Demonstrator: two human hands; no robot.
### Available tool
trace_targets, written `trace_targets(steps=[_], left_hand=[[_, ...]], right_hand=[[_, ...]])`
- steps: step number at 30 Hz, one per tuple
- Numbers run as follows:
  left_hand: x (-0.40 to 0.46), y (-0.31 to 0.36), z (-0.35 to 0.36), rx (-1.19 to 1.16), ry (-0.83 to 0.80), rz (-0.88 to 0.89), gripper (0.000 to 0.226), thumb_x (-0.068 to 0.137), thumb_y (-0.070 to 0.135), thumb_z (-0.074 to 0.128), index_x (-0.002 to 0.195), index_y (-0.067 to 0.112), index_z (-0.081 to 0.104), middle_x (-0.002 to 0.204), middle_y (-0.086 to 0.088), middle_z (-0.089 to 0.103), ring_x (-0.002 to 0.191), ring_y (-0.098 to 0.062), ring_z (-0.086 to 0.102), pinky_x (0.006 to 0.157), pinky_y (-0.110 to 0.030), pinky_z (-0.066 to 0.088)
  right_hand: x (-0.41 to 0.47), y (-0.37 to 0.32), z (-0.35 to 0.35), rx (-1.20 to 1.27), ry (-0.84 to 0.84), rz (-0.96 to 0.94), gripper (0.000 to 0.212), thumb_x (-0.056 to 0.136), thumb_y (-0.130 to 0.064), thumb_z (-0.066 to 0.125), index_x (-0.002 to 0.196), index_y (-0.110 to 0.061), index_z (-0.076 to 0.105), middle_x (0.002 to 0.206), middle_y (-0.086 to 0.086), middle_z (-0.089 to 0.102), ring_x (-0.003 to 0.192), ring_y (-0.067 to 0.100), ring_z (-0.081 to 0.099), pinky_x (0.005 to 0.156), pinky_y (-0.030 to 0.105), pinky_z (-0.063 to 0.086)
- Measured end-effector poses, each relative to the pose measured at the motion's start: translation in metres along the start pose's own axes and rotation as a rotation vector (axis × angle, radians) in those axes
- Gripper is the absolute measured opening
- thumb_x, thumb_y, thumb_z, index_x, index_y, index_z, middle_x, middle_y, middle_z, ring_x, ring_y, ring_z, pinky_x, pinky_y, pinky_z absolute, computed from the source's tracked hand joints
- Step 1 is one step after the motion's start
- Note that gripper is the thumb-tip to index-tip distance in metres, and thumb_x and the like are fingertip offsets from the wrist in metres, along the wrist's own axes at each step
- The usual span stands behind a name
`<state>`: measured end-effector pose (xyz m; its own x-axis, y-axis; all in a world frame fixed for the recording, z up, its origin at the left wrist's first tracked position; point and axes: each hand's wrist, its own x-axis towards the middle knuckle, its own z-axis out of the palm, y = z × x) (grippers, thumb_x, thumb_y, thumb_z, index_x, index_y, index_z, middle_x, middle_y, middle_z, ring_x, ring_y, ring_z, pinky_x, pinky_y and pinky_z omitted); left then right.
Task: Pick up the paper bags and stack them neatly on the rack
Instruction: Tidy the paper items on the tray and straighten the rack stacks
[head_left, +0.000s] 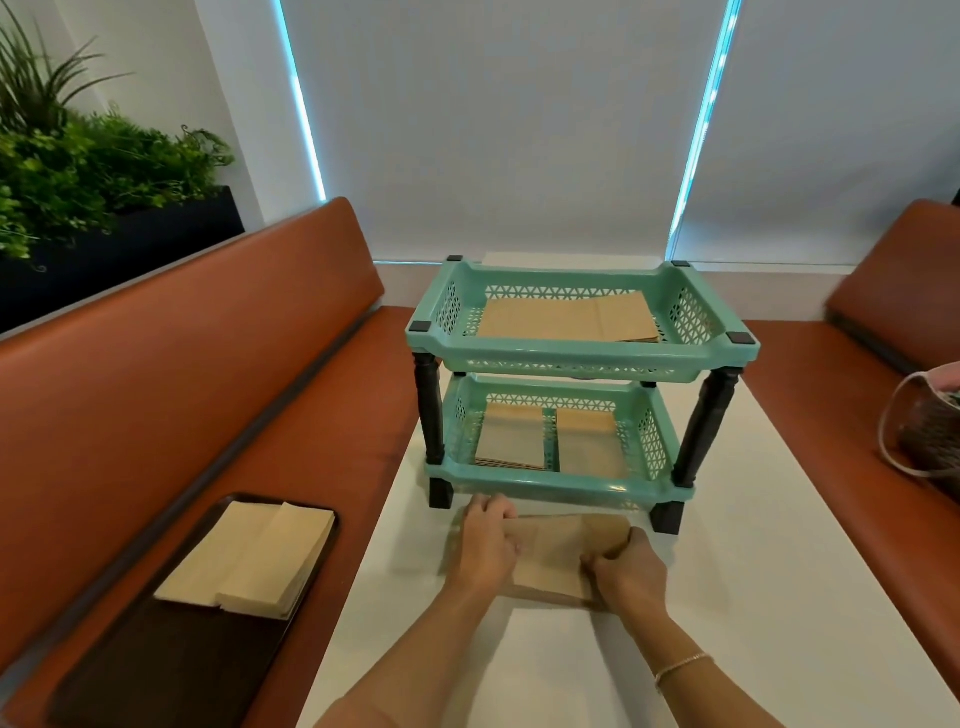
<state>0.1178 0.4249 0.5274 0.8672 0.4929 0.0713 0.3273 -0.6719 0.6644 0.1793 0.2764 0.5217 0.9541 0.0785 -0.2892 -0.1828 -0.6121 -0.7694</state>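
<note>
A two-tier teal plastic rack (582, 358) with dark legs stands on the white table. Its top tray holds a flat stack of brown paper bags (566, 317). The bottom tray holds two side-by-side piles of bags (558, 439). Just in front of the rack, a small stack of brown paper bags (558, 551) lies on the table between my hands. My left hand (485, 540) grips its left end. My right hand (628, 571) pinches its right near corner. On the left bench, a dark tray (156, 665) carries more paper bags (249, 561).
The white table (737, 597) runs between two orange-brown benches (171, 415). A clear bag with a woven item (924, 431) sits on the right bench. A planter with green plants (78, 171) stands behind the left bench. Window blinds close off the far side.
</note>
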Motion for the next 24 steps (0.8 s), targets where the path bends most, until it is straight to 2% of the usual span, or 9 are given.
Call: trace_targets(steps=[4, 6, 9, 11, 13, 16, 19, 21, 24], left_hand=[[-0.004, -0.002, -0.011, -0.114, -0.016, 0.032, 0.031, 0.083, 0.002, 0.064, 0.076, 0.026, 0.045, 0.105, 0.01, 0.042, 0.1, -0.005, 0.044, 0.076, -0.004, 0.037], [-0.007, -0.003, -0.017, -0.178, -0.038, 0.044, 0.035, 0.082, 0.003, 0.066, 0.072, 0.029, 0.045, 0.098, 0.009, 0.052, 0.094, -0.007, 0.052, 0.072, -0.006, 0.041], [-0.012, -0.003, -0.027, -0.357, -0.14, -0.009, 0.027, 0.082, 0.004, 0.068, 0.076, 0.024, 0.05, 0.088, 0.004, 0.062, 0.086, -0.011, 0.061, 0.069, -0.012, 0.048], [-0.014, -0.002, -0.035, -0.466, -0.199, -0.024, 0.024, 0.081, 0.003, 0.069, 0.08, 0.02, 0.052, 0.091, 0.001, 0.065, 0.089, -0.011, 0.064, 0.073, -0.017, 0.052], [-0.018, 0.0, -0.04, -0.514, -0.246, -0.027, 0.026, 0.079, 0.002, 0.07, 0.082, 0.02, 0.052, 0.09, 0.002, 0.066, 0.087, -0.01, 0.064, 0.073, -0.019, 0.052], [-0.027, 0.001, -0.039, -0.575, -0.283, -0.067, 0.028, 0.079, 0.001, 0.071, 0.086, 0.021, 0.052, 0.097, 0.002, 0.067, 0.09, -0.014, 0.063, 0.073, -0.024, 0.054], [-0.042, 0.002, -0.034, -0.647, -0.262, -0.117, 0.031, 0.081, 0.0, 0.068, 0.091, 0.025, 0.054, 0.105, 0.0, 0.063, 0.098, -0.021, 0.061, 0.083, -0.035, 0.056], [-0.053, 0.005, -0.03, -0.665, -0.233, -0.115, 0.029, 0.084, 0.0, 0.064, 0.094, 0.026, 0.053, 0.104, -0.001, 0.06, 0.095, -0.017, 0.058, 0.08, -0.03, 0.053], [-0.067, 0.012, -0.029, -0.687, -0.15, -0.12, 0.032, 0.087, 0.001, 0.061, 0.1, 0.028, 0.05, 0.106, 0.002, 0.055, 0.096, -0.013, 0.053, 0.075, -0.02, 0.047]], right_hand=[[0.003, 0.006, -0.002, -0.082, 0.008, -0.004, 0.057, 0.074, -0.029, 0.075, 0.119, -0.005, 0.05, 0.113, 0.014, 0.056, 0.105, 0.03, 0.053, 0.09, 0.038, 0.048], [0.004, 0.01, -0.006, -0.108, -0.001, -0.018, 0.062, 0.069, -0.036, 0.076, 0.119, -0.009, 0.052, 0.112, 0.012, 0.055, 0.108, 0.03, 0.05, 0.094, 0.041, 0.047], [-0.001, 0.013, -0.016, -0.051, -0.025, -0.049, 0.074, 0.06, -0.035, 0.079, 0.124, -0.017, 0.049, 0.118, 0.008, 0.055, 0.115, 0.03, 0.047, 0.098, 0.043, 0.046], [-0.008, 0.013, -0.025, 0.064, -0.041, -0.085, 0.071, 0.058, -0.027, 0.082, 0.12, -0.021, 0.048, 0.114, 0.003, 0.056, 0.11, 0.025, 0.051, 0.095, 0.039, 0.048], [-0.015, 0.014, -0.031, 0.184, -0.095, -0.096, 0.058, 0.064, -0.015, 0.082, 0.111, -0.022, 0.049, 0.107, 0.001, 0.058, 0.101, 0.021, 0.054, 0.089, 0.035, 0.049], [-0.024, 0.021, -0.037, 0.286, -0.136, -0.109, 0.046, 0.068, -0.009, 0.079, 0.108, -0.015, 0.057, 0.104, 0.006, 0.064, 0.097, 0.025, 0.06, 0.086, 0.04, 0.053], [-0.035, 0.027, -0.039, 0.378, -0.138, -0.158, 0.031, 0.072, 0.003, 0.072, 0.098, -0.011, 0.06, 0.096, 0.01, 0.066, 0.09, 0.026, 0.061, 0.073, 0.034, 0.053], [-0.044, 0.028, -0.039, 0.416, -0.141, -0.183, 0.028, 0.073, 0.009, 0.068, 0.091, -0.012, 0.06, 0.09, 0.007, 0.065, 0.088, 0.027, 0.06, 0.068, 0.029, 0.052], [-0.054, 0.03, -0.036, 0.49, -0.132, -0.193, 0.032, 0.073, 0.011, 0.068, 0.086, -0.016, 0.059, 0.089, 0.005, 0.063, 0.085, 0.023, 0.059, 0.07, 0.031, 0.052]])
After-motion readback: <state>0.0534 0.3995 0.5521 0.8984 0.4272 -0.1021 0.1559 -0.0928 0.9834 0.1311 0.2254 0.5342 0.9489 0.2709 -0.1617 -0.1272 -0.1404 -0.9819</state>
